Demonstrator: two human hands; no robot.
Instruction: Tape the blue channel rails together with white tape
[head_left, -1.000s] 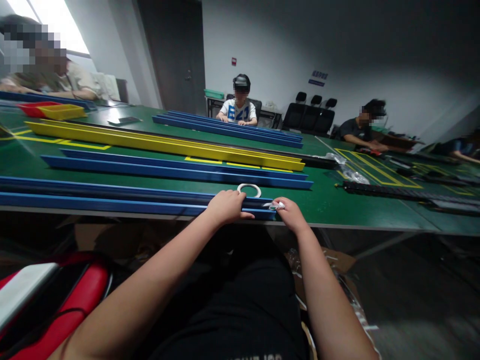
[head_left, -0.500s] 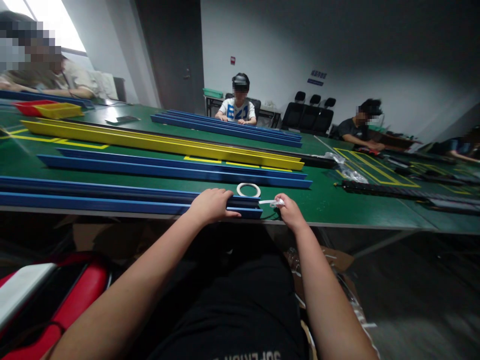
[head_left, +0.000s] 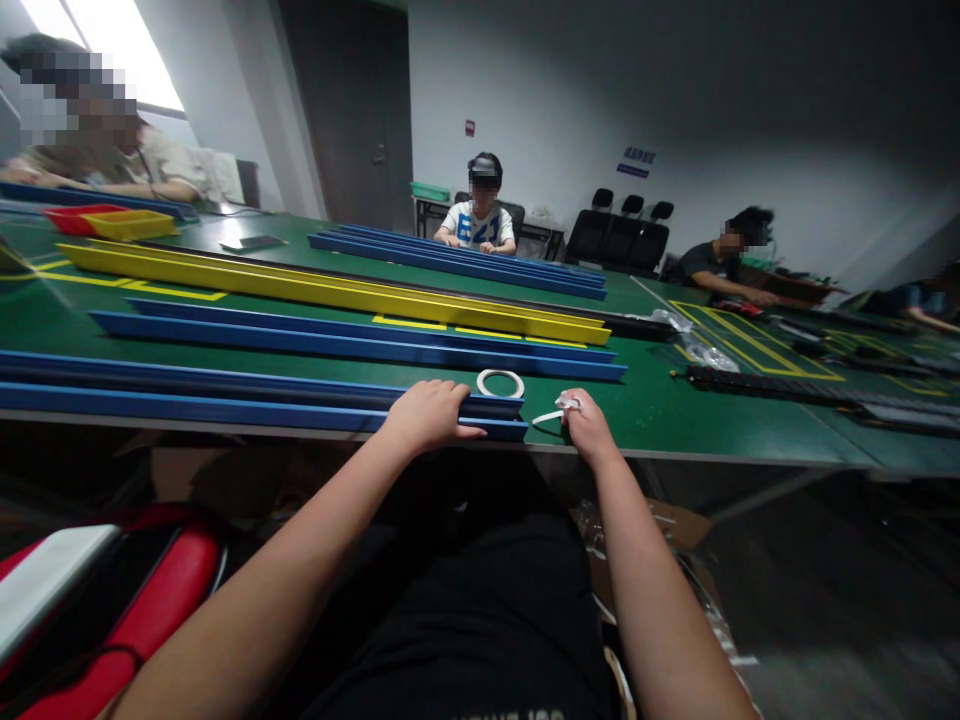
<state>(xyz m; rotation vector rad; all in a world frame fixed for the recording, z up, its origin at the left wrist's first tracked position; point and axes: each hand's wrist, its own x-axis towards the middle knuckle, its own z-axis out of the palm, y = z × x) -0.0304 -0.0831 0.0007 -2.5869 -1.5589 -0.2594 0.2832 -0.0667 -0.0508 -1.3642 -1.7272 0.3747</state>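
My left hand lies over the right end of a long blue channel at the table's near edge. Its fingers reach across the far wall and the thumb rests at the near wall. A dark strip runs along the channel's inside. Past the channel's end, my right hand is closed on a crumpled white strip of tape, whose free end points left, apart from the channel. Just behind the channel's end lies a roll of white tape, flat on the green table.
Behind lie another blue channel, a yellow channel and several more blue channels. Dark bars are to the right. Red and yellow trays stand at left. Several people sit around the table. A red-and-black seat is below left.
My right hand has moved slightly right and the white strip has come away from the channel's end, its free end now hanging lower. My left hand keeps its place on the channel.
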